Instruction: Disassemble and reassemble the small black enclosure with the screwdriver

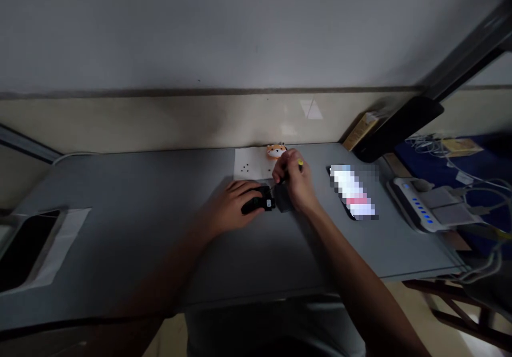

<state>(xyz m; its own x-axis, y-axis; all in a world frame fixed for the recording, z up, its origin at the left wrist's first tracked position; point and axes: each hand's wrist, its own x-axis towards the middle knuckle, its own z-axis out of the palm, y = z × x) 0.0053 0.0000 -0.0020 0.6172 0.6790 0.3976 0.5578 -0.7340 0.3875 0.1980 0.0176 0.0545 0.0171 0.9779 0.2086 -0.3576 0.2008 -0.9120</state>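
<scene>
Grasping black device (261, 202) in left grip (235, 207), yellow-ended tool (300, 162) in right grip (298, 182); seemingly working tip at device's right end; next, likely needing steady hold, aligned tip.

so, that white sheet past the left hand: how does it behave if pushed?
Probably light and floppy: the white sheet looks thin, lying flat. The small dark bits on it might scatter, since they look loose. The orange animal-faced object at its far right corner might pin that end.

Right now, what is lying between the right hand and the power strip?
In the head view, a lit phone lies on the table between the right hand and the power strip.
</scene>
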